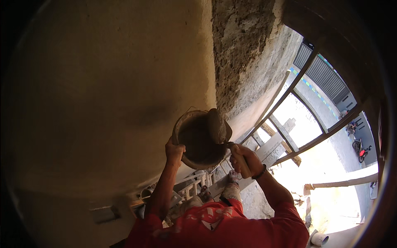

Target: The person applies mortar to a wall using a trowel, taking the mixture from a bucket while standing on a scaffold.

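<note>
My left hand (175, 151) is closed on the left rim of a round, dirty bucket (194, 140) holding dark, wet-looking material, with a thin wire handle at its top. My right hand (246, 161) grips the handle of a trowel (217, 126), whose mortar-smeared blade lies at the bucket's right side, over the rim. Just beyond the bucket is a wall with a smooth plastered face (124, 62) and a rough grey strip (237, 49) to the right of it.
I stand high on narrow planks (271, 153) among scaffold bars (306, 144) and railings (198, 184). Far below at the right lie a paved street (318, 91), a slatted gate (324, 74) and parked motorbikes (359, 151). A pale pipe (319, 239) lies at the lower right.
</note>
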Motion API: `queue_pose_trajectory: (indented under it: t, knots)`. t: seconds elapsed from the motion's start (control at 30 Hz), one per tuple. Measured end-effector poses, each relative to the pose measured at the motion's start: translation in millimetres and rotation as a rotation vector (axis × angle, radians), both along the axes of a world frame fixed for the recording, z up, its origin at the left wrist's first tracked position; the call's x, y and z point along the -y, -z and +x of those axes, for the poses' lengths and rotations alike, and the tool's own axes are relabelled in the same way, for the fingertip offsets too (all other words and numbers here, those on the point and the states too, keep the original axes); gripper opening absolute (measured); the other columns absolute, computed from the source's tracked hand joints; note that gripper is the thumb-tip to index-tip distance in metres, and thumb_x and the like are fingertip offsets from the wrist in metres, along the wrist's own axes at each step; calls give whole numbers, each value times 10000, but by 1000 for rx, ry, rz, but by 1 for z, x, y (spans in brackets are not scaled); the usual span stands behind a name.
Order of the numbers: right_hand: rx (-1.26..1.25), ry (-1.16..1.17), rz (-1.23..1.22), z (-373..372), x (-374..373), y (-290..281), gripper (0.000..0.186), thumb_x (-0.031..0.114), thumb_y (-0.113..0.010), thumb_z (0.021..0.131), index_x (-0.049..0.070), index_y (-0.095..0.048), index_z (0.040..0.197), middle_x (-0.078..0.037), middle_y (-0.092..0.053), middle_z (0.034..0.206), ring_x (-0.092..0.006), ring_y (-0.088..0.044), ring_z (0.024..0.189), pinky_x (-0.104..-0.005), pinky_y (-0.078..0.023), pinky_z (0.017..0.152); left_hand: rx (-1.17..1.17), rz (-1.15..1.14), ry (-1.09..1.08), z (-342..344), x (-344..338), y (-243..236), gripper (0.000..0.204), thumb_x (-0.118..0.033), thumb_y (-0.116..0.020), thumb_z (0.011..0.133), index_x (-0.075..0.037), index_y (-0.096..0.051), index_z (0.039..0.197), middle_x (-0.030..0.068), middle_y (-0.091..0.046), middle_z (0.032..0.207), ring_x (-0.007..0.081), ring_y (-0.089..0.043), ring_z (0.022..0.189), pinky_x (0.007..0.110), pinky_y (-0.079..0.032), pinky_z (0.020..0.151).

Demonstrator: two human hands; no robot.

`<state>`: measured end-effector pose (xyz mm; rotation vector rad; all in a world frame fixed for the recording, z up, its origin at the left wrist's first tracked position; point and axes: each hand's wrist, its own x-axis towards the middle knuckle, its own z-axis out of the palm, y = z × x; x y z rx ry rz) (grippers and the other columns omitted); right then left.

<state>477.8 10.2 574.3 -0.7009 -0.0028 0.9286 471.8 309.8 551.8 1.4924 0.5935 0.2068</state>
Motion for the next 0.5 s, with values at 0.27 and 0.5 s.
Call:
queue_pose_trajectory:
  t: [0.27,0.5]
  knots:
    - [298,865,219,74,-2,-87,311,255,-467,908,101,-485,1178,-110,-582,847,-186,-556,662,-301,-488,525,-106,166,-48,-13,-17,31,830,93,-560,478,2,-483,1299,127,-536,1167,275,-501,1036,330,-453,733]
    - [655,1707,61,125,17,-204,279,269,-517,926,59,-520,1109,-91,-573,813,-185,-593,675,-290,-513,538,-188,100,-58,-42,-30,43,797,119,-543,484,13,-477,1271,119,-528,1182,249,-509,1016,319,-465,704]
